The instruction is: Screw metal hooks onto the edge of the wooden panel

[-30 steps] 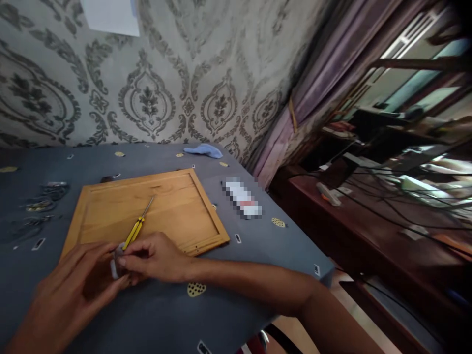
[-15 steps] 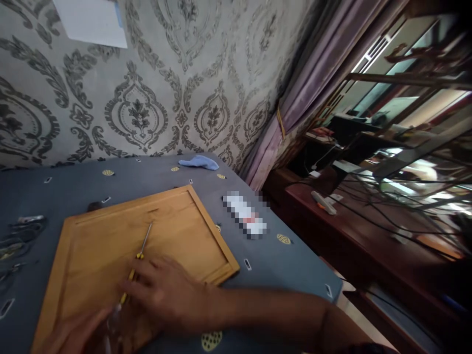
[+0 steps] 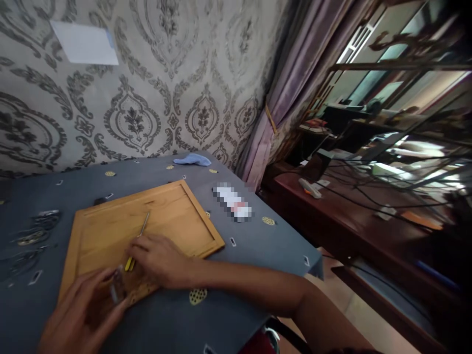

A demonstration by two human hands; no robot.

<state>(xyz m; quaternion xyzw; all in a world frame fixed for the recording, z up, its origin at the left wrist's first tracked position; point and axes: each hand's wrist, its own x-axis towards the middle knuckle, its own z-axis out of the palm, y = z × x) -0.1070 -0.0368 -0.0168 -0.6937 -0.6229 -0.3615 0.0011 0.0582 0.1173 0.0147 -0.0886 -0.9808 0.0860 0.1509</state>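
A wooden tray (image 3: 173,216) lies on a table under a grey-blue cloth (image 3: 236,275). On the tray rests a yellow-handled screwdriver (image 3: 137,241), its metal shaft pointing away from me. My right hand (image 3: 162,259) lies over the screwdriver's handle with fingers curled on it. My left hand (image 3: 83,314) is at the tray's near edge, fingers closed around a small grey-white object (image 3: 117,287) that I cannot name.
Several small metal items (image 3: 33,236) lie on the cloth left of the tray. A blue cloth (image 3: 191,159) sits near the patterned wall. A blurred-out packet (image 3: 233,201) lies right of the tray. The table's edge drops off at right toward a dark wooden bench with cables.
The right hand has gone from the small object at the left hand onto the screwdriver's handle on the tray. The view has shifted; the left hand still holds the small object.
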